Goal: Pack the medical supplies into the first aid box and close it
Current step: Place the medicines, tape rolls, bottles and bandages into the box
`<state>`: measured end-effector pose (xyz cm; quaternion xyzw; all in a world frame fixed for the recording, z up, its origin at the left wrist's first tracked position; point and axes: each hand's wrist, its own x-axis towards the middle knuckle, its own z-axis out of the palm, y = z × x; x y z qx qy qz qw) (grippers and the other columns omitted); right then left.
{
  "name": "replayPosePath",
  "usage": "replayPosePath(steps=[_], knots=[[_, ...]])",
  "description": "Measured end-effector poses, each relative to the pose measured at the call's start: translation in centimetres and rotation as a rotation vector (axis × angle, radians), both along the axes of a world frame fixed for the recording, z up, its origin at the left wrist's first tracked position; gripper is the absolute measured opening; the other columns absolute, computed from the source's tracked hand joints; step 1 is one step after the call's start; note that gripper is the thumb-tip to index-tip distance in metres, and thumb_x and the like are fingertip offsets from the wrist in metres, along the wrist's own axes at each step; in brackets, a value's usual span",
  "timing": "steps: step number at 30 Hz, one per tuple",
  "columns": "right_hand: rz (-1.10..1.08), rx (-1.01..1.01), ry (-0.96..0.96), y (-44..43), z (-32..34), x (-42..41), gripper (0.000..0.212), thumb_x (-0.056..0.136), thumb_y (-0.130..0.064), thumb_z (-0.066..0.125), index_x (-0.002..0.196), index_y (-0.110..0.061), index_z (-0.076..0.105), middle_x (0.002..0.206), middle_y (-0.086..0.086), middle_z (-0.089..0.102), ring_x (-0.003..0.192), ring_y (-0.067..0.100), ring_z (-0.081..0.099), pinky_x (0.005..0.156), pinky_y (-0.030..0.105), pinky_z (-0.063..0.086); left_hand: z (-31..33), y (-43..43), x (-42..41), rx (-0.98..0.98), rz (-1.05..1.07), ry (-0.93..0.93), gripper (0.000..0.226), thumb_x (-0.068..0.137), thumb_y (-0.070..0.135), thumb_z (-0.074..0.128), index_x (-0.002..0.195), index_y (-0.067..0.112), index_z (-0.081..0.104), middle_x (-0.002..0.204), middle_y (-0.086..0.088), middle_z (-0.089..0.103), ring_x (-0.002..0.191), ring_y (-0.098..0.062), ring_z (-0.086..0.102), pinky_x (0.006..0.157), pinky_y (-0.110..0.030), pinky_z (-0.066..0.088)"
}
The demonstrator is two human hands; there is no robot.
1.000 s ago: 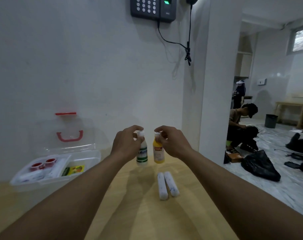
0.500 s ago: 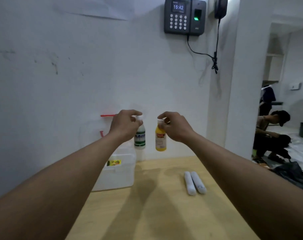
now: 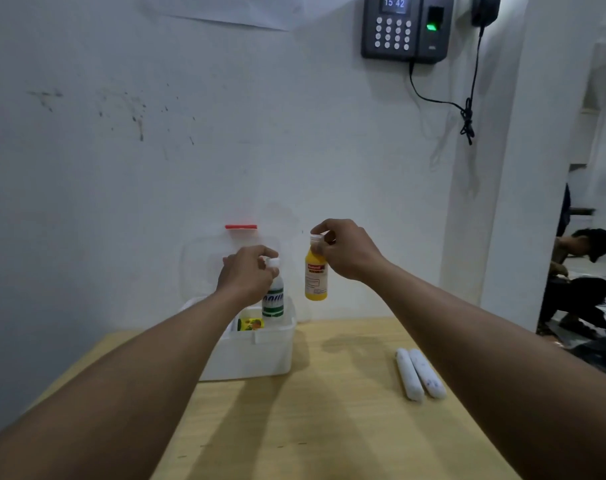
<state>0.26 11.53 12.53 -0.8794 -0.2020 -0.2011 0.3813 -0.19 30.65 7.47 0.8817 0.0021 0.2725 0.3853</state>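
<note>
My left hand (image 3: 248,271) pinches the white bottle (image 3: 273,299) by its cap, hanging over the open first aid box (image 3: 256,351); my right hand (image 3: 346,249) grips the yellow bottle (image 3: 315,277) likewise, just right of the box. Both look like light, rigid, smooth plastic, so the ridged caps probably give the surest hold. Two white rolls (image 3: 419,374) lie on the table (image 3: 329,427).

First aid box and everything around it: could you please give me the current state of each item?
First aid box: lid up, open, standing on the table.
White bottle: capped, upright, held by the left hand over the box.
Yellow bottle: capped, upright, held in the air by the right hand.
Two white rolls: lying side by side on the table, unpacked.
Yellow-green packet: inside the box.
</note>
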Motion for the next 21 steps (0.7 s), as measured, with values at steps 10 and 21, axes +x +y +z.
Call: replayPosePath(steps=[10, 21], knots=[[0.031, -0.005, 0.001, 0.5, -0.2, 1.2, 0.03, 0.096, -0.02, 0.061, 0.126, -0.017, 0.062, 0.116, 0.006, 0.067, 0.095, 0.018, 0.06, 0.06, 0.018, 0.043, -2.4, -0.5, 2.7, 0.128, -0.009, 0.127, 0.034, 0.087, 0.018, 0.073, 0.118, 0.026, 0.062, 0.125, -0.004, 0.066, 0.109, -0.025, 0.064, 0.088, -0.043, 0.057], [0.047, 0.0, 0.006, 0.9, -0.6, 1.8, 0.031, 0.096, -0.018, 0.062, 0.126, -0.017, 0.061, 0.12, 0.008, 0.066, 0.093, 0.018, 0.058, 0.057, 0.016, 0.042, -3.8, -0.4, 3.4, 0.196, 0.012, 0.197, 0.036, 0.086, 0.017, 0.072, 0.118, 0.03, 0.061, 0.125, -0.002, 0.066, 0.11, -0.026, 0.063, 0.092, -0.048, 0.055]])
